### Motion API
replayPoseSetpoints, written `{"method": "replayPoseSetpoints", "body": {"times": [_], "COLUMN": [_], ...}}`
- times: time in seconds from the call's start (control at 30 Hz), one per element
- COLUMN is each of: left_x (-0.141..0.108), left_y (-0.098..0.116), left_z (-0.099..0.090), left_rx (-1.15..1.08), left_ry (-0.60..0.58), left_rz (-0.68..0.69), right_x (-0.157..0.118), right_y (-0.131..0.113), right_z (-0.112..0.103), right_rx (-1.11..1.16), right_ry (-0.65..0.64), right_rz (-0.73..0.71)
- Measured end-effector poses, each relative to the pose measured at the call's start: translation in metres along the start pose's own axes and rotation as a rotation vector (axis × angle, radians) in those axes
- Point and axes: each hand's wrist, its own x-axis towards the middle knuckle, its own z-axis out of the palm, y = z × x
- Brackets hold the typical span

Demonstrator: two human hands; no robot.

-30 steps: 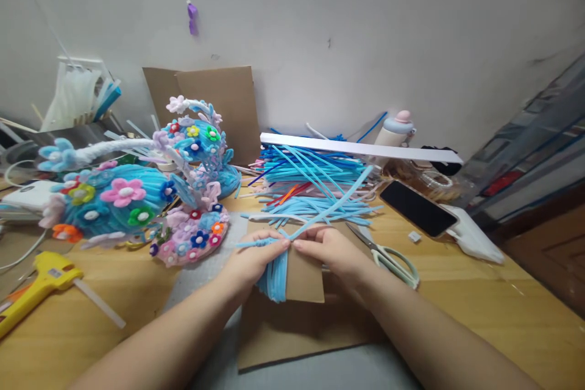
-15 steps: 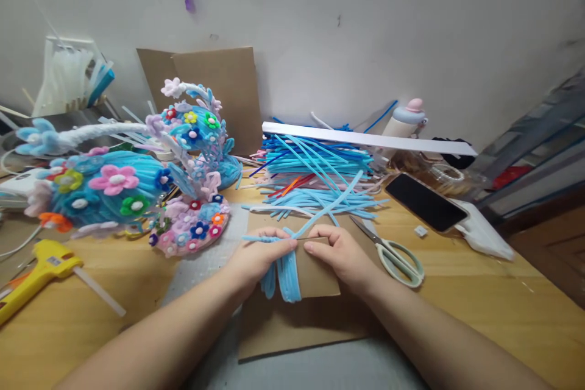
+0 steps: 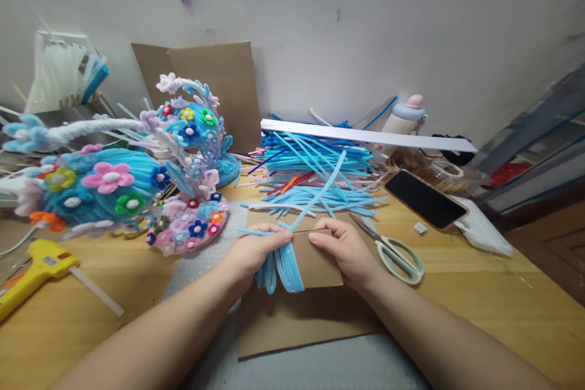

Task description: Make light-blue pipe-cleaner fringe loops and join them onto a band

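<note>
A small cardboard piece (image 3: 320,262) is held up between both hands, with light blue pipe cleaners (image 3: 289,268) looped around its left part. My left hand (image 3: 256,250) pinches the loops at the card's upper left. One loose pipe cleaner end points up and right from the thumb, and another sticks out to the left. More blue loops hang below the left fingers. My right hand (image 3: 340,250) grips the card's upper right edge, thumb in front. Beneath lies a larger cardboard sheet (image 3: 301,329).
Green-handled scissors (image 3: 400,259) and a phone (image 3: 425,200) lie at the right. Blue pipe cleaners (image 3: 320,161) are piled behind the hands. Flower-covered pipe-cleaner pieces (image 3: 103,180) and a yellow glue gun (image 3: 39,274) are at the left.
The upright pipe cleaner end has swung left and stands steeper. The card has tilted slightly and the hands are a little farther apart. The view has shifted slightly.
</note>
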Motion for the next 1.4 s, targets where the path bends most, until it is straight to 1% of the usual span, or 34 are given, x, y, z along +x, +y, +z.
{"method": "replayPoseSetpoints", "body": {"times": [0.13, 0.23, 0.3, 0.4, 0.47, 0.5, 0.53, 0.57, 0.63, 0.7, 0.73, 0.83, 0.93, 1.0, 1.07, 1.13, 1.3, 1.4], "left_x": [-0.002, -0.002, 0.001, 0.007, 0.011, 0.011, 0.011, 0.010, 0.006, 0.002, 0.000, -0.004, -0.005, -0.005, -0.004, -0.004, -0.007, -0.007], "left_y": [0.002, 0.003, 0.003, 0.002, 0.002, 0.003, 0.004, 0.005, 0.007, 0.007, 0.006, 0.001, -0.006, -0.010, -0.013, -0.013, -0.011, -0.010], "left_z": [0.002, 0.001, -0.001, -0.004, -0.004, -0.003, -0.001, 0.001, 0.006, 0.011, 0.013, 0.016, 0.017, 0.017, 0.016, 0.016, 0.017, 0.018], "left_rx": [-0.027, -0.046, -0.075, -0.181, -0.279, -0.329, -0.380, -0.435, -0.533, -0.606, -0.635, -0.674, -0.643, -0.626, -0.619, -0.614, -0.612, -0.605], "left_ry": [-0.016, -0.017, 0.007, 0.066, 0.097, 0.107, 0.116, 0.125, 0.129, 0.112, 0.092, 0.028, 0.014, 0.005, -0.006, -0.006, 0.009, 0.053], "left_rz": [-0.014, -0.023, -0.017, 0.018, 0.029, 0.020, 0.000, -0.027, -0.078, -0.089, -0.079, -0.080, -0.147, -0.157, -0.143, -0.139, -0.173, -0.183], "right_x": [0.000, 0.001, 0.001, 0.000, -0.003, -0.005, -0.007, -0.010, -0.014, -0.015, -0.015, -0.010, -0.006, -0.005, -0.006, -0.006, -0.004, -0.002], "right_y": [0.003, 0.002, 0.000, 0.000, 0.004, 0.007, 0.012, 0.017, 0.027, 0.033, 0.035, 0.035, 0.031, 0.028, 0.025, 0.023, 0.020, 0.018], "right_z": [-0.001, -0.003, -0.003, 0.000, 0.005, 0.008, 0.011, 0.014, 0.019, 0.020, 0.020, 0.015, 0.010, 0.009, 0.008, 0.008, 0.004, 0.002], "right_rx": [0.003, 0.003, 0.023, 0.043, -0.028, -0.093, -0.176, -0.264, -0.420, -0.536, -0.584, -0.643, -0.578, -0.569, -0.603, -0.637, -0.724, -0.697], "right_ry": [0.014, -0.001, -0.031, -0.107, -0.112, -0.078, -0.014, 0.063, 0.184, 0.224, 0.225, 0.278, 0.381, 0.406, 0.398, 0.392, 0.364, 0.358], "right_rz": [0.007, 0.017, 0.027, 0.027, -0.011, -0.054, -0.116, -0.202, -0.432, -0.656, -0.735, -0.848, -0.865, -0.822, -0.771, -0.758, -0.814, -0.804]}}
